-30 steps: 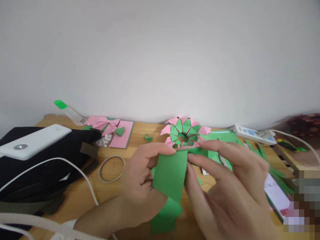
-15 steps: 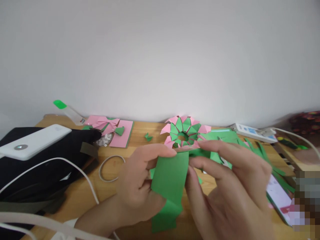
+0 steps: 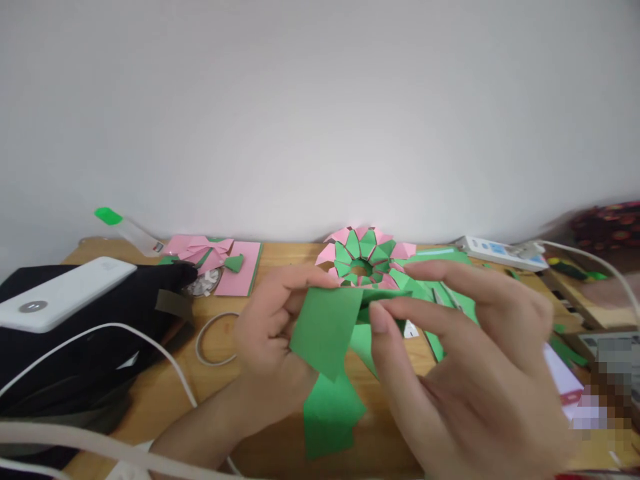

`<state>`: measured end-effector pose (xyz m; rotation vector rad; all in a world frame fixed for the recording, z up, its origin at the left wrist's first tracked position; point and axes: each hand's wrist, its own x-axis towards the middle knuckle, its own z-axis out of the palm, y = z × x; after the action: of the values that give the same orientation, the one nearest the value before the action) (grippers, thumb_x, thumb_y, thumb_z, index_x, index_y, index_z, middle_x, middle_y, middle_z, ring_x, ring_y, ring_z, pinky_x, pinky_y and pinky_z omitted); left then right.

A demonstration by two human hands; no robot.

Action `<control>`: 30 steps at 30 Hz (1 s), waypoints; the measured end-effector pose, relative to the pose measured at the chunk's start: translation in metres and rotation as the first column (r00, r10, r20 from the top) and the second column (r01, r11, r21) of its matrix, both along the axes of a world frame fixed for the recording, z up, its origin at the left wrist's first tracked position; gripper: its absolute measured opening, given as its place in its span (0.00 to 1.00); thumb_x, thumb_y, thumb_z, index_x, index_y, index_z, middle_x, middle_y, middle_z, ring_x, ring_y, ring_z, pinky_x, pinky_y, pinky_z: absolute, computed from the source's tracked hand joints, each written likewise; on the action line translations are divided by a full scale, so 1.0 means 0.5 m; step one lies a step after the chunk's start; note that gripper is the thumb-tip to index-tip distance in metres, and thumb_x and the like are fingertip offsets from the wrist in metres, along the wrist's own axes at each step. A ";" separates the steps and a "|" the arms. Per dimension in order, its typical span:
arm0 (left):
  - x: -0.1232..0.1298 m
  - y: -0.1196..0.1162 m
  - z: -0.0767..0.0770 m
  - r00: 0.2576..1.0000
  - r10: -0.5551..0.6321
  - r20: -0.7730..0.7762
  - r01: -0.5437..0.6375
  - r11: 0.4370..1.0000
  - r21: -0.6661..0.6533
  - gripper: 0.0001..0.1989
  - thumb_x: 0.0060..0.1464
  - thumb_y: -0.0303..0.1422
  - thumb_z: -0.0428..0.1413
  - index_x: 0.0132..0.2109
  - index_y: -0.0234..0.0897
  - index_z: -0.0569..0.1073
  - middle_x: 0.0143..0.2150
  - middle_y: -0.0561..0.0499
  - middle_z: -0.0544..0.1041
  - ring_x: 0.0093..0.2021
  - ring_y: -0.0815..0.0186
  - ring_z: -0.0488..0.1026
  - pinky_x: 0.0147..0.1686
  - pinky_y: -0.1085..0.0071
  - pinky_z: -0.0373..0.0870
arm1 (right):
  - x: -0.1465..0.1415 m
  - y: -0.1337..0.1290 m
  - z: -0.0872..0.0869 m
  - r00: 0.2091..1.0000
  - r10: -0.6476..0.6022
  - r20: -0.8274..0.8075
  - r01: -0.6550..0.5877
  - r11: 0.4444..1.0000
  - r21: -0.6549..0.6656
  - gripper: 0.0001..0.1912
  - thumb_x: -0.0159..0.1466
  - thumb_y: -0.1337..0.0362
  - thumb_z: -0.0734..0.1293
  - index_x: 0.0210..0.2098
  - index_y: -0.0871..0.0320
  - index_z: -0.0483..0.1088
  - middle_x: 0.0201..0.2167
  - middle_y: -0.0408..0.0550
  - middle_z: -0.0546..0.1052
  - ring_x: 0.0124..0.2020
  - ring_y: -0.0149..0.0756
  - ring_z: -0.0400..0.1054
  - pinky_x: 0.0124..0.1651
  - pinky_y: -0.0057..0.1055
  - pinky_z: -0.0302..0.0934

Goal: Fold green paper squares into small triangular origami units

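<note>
A piece of green paper (image 3: 327, 327) is up in front of me, partly folded, with a narrow folded flap on its right. My left hand (image 3: 275, 340) grips its left and top edge, index finger along the top. With thumb and bent fingers, my right hand (image 3: 450, 360) pinches the folded flap; its index finger reaches out above. More green paper (image 3: 330, 417) shows below, on the table. Behind my hands stands a ring of folded pink and green paper (image 3: 343, 257), its front partly hidden.
On the left lie a black bag (image 3: 145, 300), a white power bank (image 3: 65, 293) and white cables. Pink paper sheets (image 3: 243, 270) and a tape roll (image 3: 200, 340) are nearby. Green sheets (image 3: 465, 303), a white power strip (image 3: 493, 252) and a phone (image 3: 563, 380) lie to the right.
The green paper has tilted, and its folded flap on the right now shows more. My right thumb has risen to the flap. The view has shifted slightly.
</note>
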<state>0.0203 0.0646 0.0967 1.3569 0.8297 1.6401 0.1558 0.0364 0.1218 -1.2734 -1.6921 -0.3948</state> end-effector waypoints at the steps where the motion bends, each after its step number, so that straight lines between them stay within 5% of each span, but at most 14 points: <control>1: 0.002 0.001 0.000 1.000 -0.009 0.002 0.009 1.000 -0.009 0.10 0.52 0.25 0.64 0.40 0.45 0.78 0.31 0.54 0.80 0.26 0.69 0.79 0.23 0.80 0.74 | 0.000 0.001 -0.001 1.000 -0.015 0.004 0.015 1.000 -0.013 0.03 0.59 0.69 0.72 0.31 0.56 0.74 0.43 0.51 0.78 0.45 0.43 0.71 0.51 0.45 0.61; 11: 0.008 0.008 0.011 0.998 -0.044 0.043 0.047 0.996 -0.081 0.06 0.52 0.24 0.62 0.36 0.41 0.78 0.28 0.55 0.80 0.25 0.71 0.78 0.24 0.81 0.76 | 0.004 0.001 -0.006 0.996 0.018 0.087 -0.015 0.999 -0.040 0.03 0.59 0.71 0.72 0.33 0.57 0.76 0.44 0.52 0.79 0.44 0.42 0.70 0.50 0.42 0.58; 24: 0.001 0.004 -0.005 0.994 -0.032 -0.104 0.033 0.999 0.008 0.18 0.48 0.18 0.60 0.41 0.46 0.78 0.33 0.54 0.81 0.28 0.67 0.78 0.24 0.77 0.75 | 0.004 0.014 -0.008 0.992 0.000 0.129 0.001 1.000 -0.012 0.05 0.61 0.74 0.70 0.31 0.59 0.72 0.43 0.50 0.80 0.47 0.41 0.70 0.49 0.38 0.62; 30: 0.006 -0.003 -0.002 1.000 -0.007 -0.027 0.005 0.996 -0.095 0.13 0.50 0.20 0.61 0.39 0.45 0.78 0.32 0.54 0.81 0.27 0.68 0.78 0.22 0.78 0.74 | 0.003 0.017 -0.017 0.977 0.023 0.213 -0.011 0.998 -0.057 0.03 0.64 0.73 0.66 0.35 0.60 0.70 0.47 0.56 0.78 0.48 0.43 0.70 0.49 0.40 0.60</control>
<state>0.0232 0.0632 0.0955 1.3170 0.9071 1.5611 0.1574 0.0450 0.1133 -1.2928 -1.9047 -0.4917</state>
